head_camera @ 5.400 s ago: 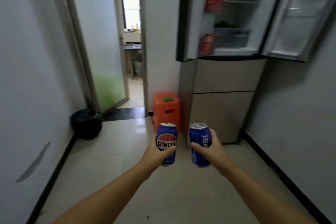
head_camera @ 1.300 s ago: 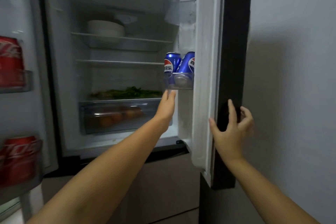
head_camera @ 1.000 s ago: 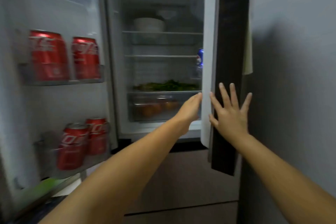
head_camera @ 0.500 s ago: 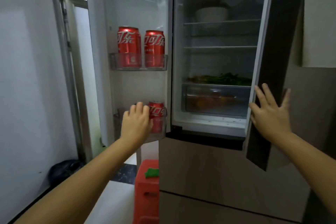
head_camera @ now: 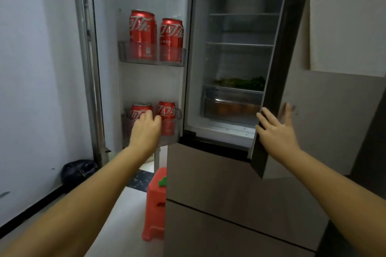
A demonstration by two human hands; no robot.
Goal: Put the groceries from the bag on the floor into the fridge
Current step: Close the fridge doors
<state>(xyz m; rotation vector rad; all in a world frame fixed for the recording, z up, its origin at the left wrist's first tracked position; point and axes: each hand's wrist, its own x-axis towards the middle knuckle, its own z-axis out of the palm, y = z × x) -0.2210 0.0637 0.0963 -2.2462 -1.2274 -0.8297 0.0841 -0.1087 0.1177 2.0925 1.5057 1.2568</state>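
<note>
The fridge (head_camera: 229, 131) stands with both upper doors partly open. My left hand (head_camera: 146, 129) rests flat against the lower bin of the left door (head_camera: 150, 81), in front of two red cola cans (head_camera: 167, 115). Two more red cola cans (head_camera: 154, 35) stand in the upper door bin. My right hand (head_camera: 275, 131) lies flat, fingers spread, on the outer face of the right door (head_camera: 277, 64) near its lower edge. Neither hand holds anything. Inside are green vegetables (head_camera: 240, 82), a crisper drawer (head_camera: 229, 106) and a white bowl (head_camera: 245, 4). The blue cans are hidden behind the right door.
A red plastic stool (head_camera: 155, 204) stands on the floor left of the fridge's lower drawers (head_camera: 219, 190). A black bag (head_camera: 78, 172) sits on the floor against the left wall by a door frame (head_camera: 89, 64). A sheet of paper (head_camera: 346, 19) hangs on the right.
The two blue cans I held went into the right door's bin. My left hand then moved from the fridge's inside to the left door; the right door has swung further shut under my right hand.
</note>
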